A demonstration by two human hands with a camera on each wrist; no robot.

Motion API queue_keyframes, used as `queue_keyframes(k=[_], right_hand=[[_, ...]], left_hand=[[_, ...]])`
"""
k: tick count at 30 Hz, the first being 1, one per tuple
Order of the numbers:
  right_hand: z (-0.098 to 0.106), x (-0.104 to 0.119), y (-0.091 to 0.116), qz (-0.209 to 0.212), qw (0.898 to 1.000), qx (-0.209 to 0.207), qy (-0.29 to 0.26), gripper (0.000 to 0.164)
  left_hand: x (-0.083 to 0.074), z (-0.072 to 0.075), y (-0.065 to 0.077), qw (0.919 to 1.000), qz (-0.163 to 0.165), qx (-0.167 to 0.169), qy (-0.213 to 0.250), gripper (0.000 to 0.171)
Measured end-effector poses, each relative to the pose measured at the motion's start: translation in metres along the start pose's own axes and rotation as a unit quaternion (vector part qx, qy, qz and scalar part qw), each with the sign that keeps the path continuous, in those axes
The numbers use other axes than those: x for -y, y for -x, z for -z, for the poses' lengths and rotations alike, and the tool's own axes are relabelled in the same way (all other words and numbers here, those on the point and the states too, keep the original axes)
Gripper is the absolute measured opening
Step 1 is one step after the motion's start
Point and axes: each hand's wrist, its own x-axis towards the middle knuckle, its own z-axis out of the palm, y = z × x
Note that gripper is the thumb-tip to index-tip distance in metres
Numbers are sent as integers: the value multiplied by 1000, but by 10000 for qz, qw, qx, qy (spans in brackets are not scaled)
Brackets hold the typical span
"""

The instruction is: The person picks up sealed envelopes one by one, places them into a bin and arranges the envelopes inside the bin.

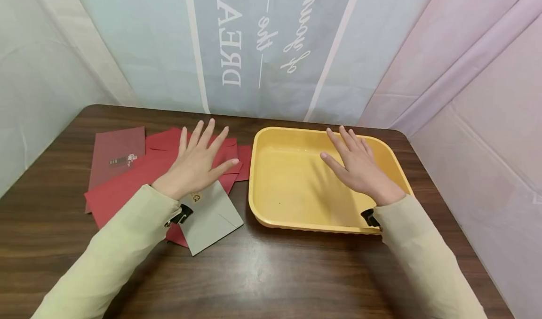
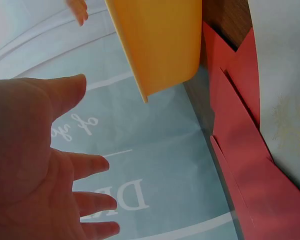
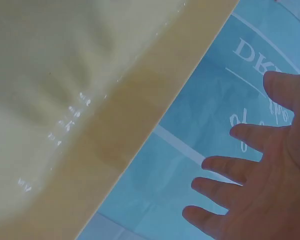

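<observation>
My left hand (image 1: 195,161) hovers with spread fingers over a loose pile of envelopes, holding nothing. Under it lie several red envelopes (image 1: 123,180), and a pale grey envelope (image 1: 211,220) with a gold mark is on top of them at the front. A darker maroon envelope (image 1: 120,145) sits at the pile's left. My right hand (image 1: 355,163), also spread and holding nothing, is above the yellow plastic basin (image 1: 288,182). In the right wrist view its palm and fingers (image 3: 225,167) are apart from the basin wall (image 3: 135,100).
The dark wooden table (image 1: 262,276) carries the pile at left and the basin at right, close together. Behind the table hangs a pale blue cloth (image 1: 161,41) with mirrored lettering. White and pinkish cloth (image 1: 478,88) hangs along the right side.
</observation>
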Motion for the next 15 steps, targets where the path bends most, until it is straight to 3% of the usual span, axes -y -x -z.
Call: queue_keyframes(k=[15], right_hand=[[19,-16,24,450,9984,256,234,72]], left_hand=[[8,5,22,9998,-99,197,5,73]])
